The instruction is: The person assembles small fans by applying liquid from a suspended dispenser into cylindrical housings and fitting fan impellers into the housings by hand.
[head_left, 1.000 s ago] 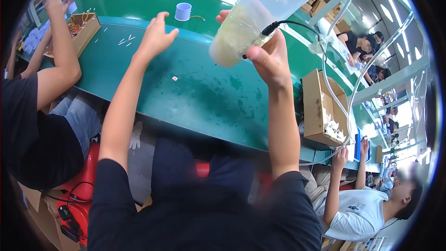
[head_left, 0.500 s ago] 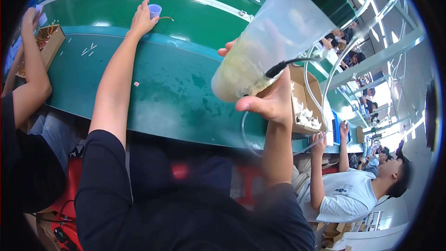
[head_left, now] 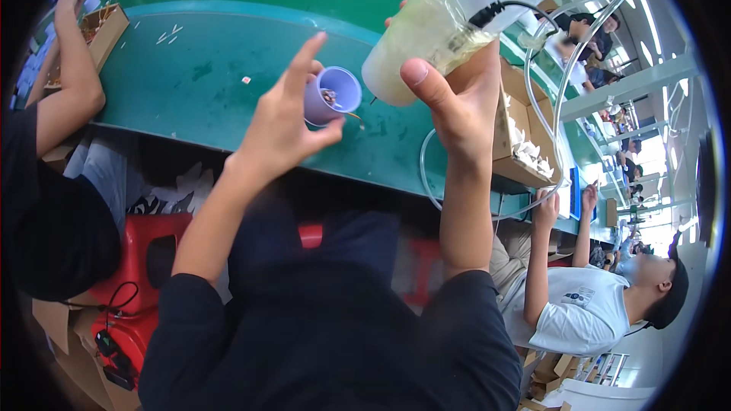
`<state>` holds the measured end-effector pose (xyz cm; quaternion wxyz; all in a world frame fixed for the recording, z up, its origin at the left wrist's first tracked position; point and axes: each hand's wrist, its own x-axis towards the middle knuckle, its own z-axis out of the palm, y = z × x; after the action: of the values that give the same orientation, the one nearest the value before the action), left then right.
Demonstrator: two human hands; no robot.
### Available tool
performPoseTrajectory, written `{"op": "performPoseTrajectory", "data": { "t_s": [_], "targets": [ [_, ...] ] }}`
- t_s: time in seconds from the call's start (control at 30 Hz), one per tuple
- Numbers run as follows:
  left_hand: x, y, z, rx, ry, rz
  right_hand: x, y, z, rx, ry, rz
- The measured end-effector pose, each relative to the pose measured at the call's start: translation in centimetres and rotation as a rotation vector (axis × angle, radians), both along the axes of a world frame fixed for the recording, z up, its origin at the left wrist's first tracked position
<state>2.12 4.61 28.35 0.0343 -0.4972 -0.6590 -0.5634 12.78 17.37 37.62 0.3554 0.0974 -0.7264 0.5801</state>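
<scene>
Left hand (head_left: 285, 118) here: thumb and fingers narrowed about the lavender cup (head_left: 346, 90), index lifted clear, mouth tipped my way, which lets me see the small parts inside. My right hand (head_left: 463, 110) is wrapped round the translucent bottle (head_left: 426, 38), thumb near, fingertips far, probably for steadiness. Cup's left, bottle's right, both above the green bench (head_left: 202, 95).

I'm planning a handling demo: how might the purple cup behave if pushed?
The purple cup would probably feel stiff, as its rim looks evenly round. Its curved wall suggests it could roll if tipped over. The thin wire poking out beside it might snag.
</scene>
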Motion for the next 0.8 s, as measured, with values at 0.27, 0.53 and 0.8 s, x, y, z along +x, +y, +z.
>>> {"op": "performPoseTrajectory", "data": {
  "t_s": [0.27, 0.53, 0.8],
  "targets": [
    [2.9, -0.5, -1.0, 0.406, 0.137, -0.098, 0.9, -3.9, 1.3, -0.252, -0.116, 0.008],
    [3.4, -0.8, -0.5, 0.414, 0.142, -0.102, 1.3, -4.1, 1.1, -0.308, -0.120, 0.049],
    [3.1, -0.7, -0.9, 0.441, 0.149, -0.111, 1.2, -4.6, 1.3, -0.289, -0.139, 0.017]
  ]
}}
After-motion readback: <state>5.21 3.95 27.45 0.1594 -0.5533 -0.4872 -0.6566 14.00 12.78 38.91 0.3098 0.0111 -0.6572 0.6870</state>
